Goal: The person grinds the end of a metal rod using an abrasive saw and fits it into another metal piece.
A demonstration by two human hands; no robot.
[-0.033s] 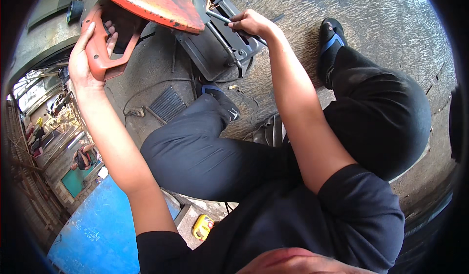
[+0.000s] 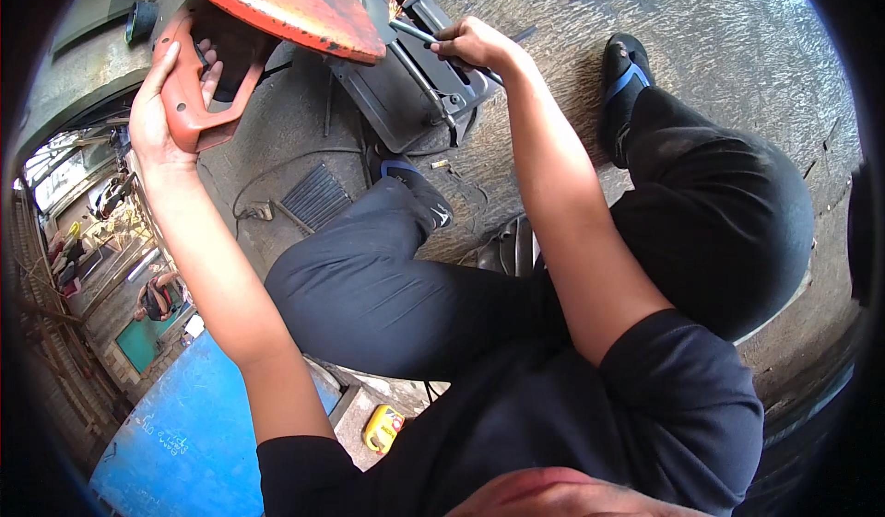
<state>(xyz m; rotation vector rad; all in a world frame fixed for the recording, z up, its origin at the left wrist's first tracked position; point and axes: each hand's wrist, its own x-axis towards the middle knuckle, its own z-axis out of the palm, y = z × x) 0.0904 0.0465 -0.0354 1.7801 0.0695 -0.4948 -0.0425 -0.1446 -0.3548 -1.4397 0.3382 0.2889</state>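
My left hand is wrapped round the orange D-shaped handle of a cut-off saw, fingers at the inside of the grip. The saw's worn orange blade guard reaches right from there, with part of the grey disc showing beside it. My right hand is closed on a thin metal rod, whose far end meets the disc's edge. Orange sparks fly up at that spot. Under the rod lies the saw's dark metal base; the guard hides part of it.
Several short rods lie side by side on the floor near my left foot, beside a cable. My right foot is right of the saw. A blue panel and a yellow tape measure are lower left. Another person is far left.
The sparks at the rod's end have shifted slightly in shape. Both hands, the saw and the rod look the same.
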